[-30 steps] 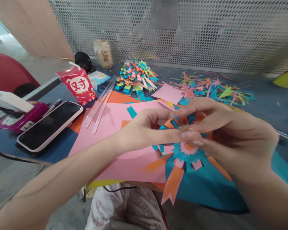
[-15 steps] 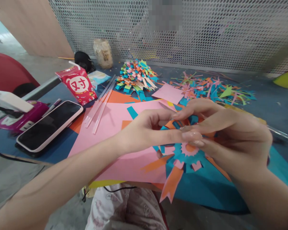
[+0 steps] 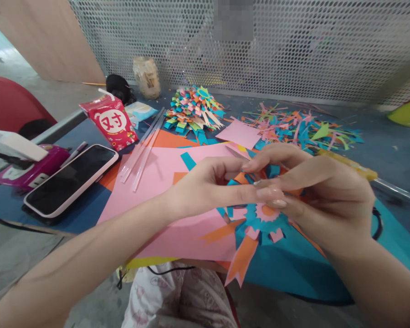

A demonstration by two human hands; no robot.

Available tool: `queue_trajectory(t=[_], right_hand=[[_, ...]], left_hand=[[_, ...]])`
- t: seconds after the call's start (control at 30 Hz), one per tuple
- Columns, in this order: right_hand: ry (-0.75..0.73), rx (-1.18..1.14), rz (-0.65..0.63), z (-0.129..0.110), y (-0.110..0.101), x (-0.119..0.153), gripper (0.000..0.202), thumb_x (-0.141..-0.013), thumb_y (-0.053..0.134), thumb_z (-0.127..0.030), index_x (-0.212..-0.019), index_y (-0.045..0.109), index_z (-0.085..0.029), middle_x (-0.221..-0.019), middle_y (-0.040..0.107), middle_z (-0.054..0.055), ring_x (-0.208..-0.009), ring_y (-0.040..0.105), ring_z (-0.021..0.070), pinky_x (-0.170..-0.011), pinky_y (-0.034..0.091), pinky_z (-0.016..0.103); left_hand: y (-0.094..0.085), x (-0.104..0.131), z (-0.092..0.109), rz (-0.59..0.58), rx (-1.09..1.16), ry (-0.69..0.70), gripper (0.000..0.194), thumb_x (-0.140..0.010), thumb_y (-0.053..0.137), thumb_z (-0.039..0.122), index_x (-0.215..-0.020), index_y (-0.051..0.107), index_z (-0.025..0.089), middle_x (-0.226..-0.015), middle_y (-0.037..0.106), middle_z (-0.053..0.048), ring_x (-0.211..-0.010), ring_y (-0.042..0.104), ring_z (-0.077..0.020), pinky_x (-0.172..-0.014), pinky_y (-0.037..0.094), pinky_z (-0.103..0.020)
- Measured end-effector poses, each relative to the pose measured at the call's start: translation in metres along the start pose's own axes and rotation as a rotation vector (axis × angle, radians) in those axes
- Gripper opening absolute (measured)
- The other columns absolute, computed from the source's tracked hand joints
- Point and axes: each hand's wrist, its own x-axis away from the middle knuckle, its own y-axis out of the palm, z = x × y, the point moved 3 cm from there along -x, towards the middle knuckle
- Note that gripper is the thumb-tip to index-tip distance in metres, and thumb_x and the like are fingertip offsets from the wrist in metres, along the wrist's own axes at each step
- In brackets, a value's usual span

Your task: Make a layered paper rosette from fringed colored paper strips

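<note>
A paper rosette (image 3: pixel 263 224) in blue, pink and orange, with orange forked tails hanging from it, is held at the right of the pink sheet (image 3: pixel 150 209). On its left side my left hand (image 3: pixel 222 180) is closed, thumb and fingers pinching at its upper part. From the right, my right hand (image 3: pixel 324 191) meets the left fingertips over the rosette, its fingers also closed together. Whatever lies between the touching fingertips is too small or hidden to make out. Below the rosette lies a blue sheet (image 3: pixel 294 269).
Clear plastic sticks (image 3: pixel 145 157), a phone (image 3: pixel 71 180) and a red packet (image 3: pixel 113 119) lie left. Behind are a pile of finished rosettes (image 3: pixel 194 109), a jar (image 3: pixel 146 77) and paper scraps (image 3: pixel 300 125). A yellow tool (image 3: pixel 350 165) is beyond my right hand.
My right hand has shifted slightly left, uncovering more of the yellow tool. The rosette has moved a little to the left too. My left hand is almost unmoved.
</note>
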Motion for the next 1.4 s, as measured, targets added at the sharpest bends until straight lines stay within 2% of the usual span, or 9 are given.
queue_trajectory(t=[0.23,0.33,0.43,0.57,0.67,0.77,0.97,1.1,1.4], right_hand=[[0.063,0.004,0.028,-0.003,-0.001,-0.002,0.009,-0.087,0.059,-0.025,-0.088,0.068,-0.029,-0.104,0.066,-0.001,-0.107,0.058,0.0168,-0.094,0.050,0.035],[0.220,-0.027,0.107,-0.001,-0.006,-0.003,0.021,-0.088,0.055,-0.043,-0.100,0.069,-0.032,-0.111,0.065,-0.002,-0.113,0.057,0.0168,-0.091,0.051,0.029],[0.408,-0.151,0.154,0.007,-0.008,-0.003,0.034,-0.081,0.059,-0.054,-0.108,0.067,-0.034,-0.115,0.064,-0.004,-0.108,0.059,0.0156,-0.078,0.055,0.022],[0.557,-0.322,0.091,0.019,-0.001,-0.003,0.028,-0.073,0.073,-0.036,-0.100,0.067,-0.034,-0.098,0.069,-0.005,-0.086,0.067,0.0145,-0.064,0.056,0.023],[0.618,-0.295,0.126,0.023,0.003,-0.003,0.032,-0.064,0.079,-0.022,-0.094,0.067,-0.028,-0.084,0.070,-0.005,-0.074,0.068,0.0142,-0.056,0.057,0.022],[0.650,-0.253,0.175,0.024,0.002,-0.003,0.031,-0.061,0.079,-0.019,-0.090,0.067,-0.025,-0.073,0.068,-0.006,-0.062,0.067,0.0124,-0.051,0.058,0.022],[0.685,-0.281,0.351,0.028,-0.007,-0.006,0.030,-0.054,0.082,-0.018,-0.078,0.065,-0.024,-0.062,0.066,-0.009,-0.053,0.063,0.0090,-0.045,0.057,0.018],[0.686,-0.298,0.369,0.027,-0.006,-0.008,0.029,-0.053,0.083,-0.020,-0.075,0.064,-0.023,-0.062,0.066,-0.009,-0.050,0.061,0.0071,-0.044,0.056,0.017],[0.619,-0.335,0.301,0.020,-0.003,-0.006,0.029,-0.060,0.079,-0.016,-0.083,0.065,-0.024,-0.069,0.070,-0.010,-0.059,0.066,0.0091,-0.045,0.056,0.017]], left_hand=[[-0.002,-0.001,-0.001,0.075,-0.023,0.037,0.035,-0.069,0.073,0.047,-0.065,0.061,0.015,-0.058,0.054,0.004,-0.058,0.053,-0.0072,-0.053,0.042,-0.019],[-0.004,-0.002,-0.002,0.150,0.027,-0.013,0.039,-0.066,0.073,0.053,-0.068,0.064,0.016,-0.062,0.059,0.003,-0.059,0.055,-0.0078,-0.054,0.044,-0.020],[-0.010,-0.001,-0.005,0.291,0.101,-0.050,0.038,-0.062,0.076,0.052,-0.073,0.066,0.017,-0.065,0.061,0.003,-0.059,0.057,-0.0071,-0.055,0.045,-0.019],[-0.019,-0.001,-0.010,0.442,0.085,-0.084,0.037,-0.062,0.076,0.051,-0.070,0.063,0.017,-0.062,0.060,0.004,-0.055,0.056,-0.0071,-0.050,0.045,-0.019],[-0.019,-0.001,-0.010,0.467,0.058,-0.062,0.039,-0.060,0.078,0.050,-0.067,0.059,0.016,-0.060,0.057,0.004,-0.055,0.055,-0.0068,-0.052,0.046,-0.019],[-0.018,-0.002,-0.008,0.474,-0.014,-0.047,0.037,-0.066,0.074,0.051,-0.074,0.060,0.017,-0.061,0.057,0.004,-0.055,0.055,-0.0077,-0.053,0.047,-0.021],[-0.045,0.004,-0.001,0.824,-0.313,0.315,0.026,-0.079,0.067,0.041,-0.097,0.057,0.024,-0.089,0.063,-0.002,-0.088,0.062,-0.0154,-0.066,0.049,-0.024],[-0.049,0.002,-0.004,0.729,-0.277,0.359,0.024,-0.080,0.066,0.041,-0.098,0.057,0.027,-0.074,0.059,0.001,-0.078,0.063,-0.0159,-0.059,0.049,-0.025],[-0.011,0.014,0.016,0.432,-0.032,0.383,0.026,-0.079,0.069,0.032,-0.104,0.061,0.028,-0.068,0.059,0.004,-0.071,0.062,-0.0122,-0.070,0.052,-0.028]])
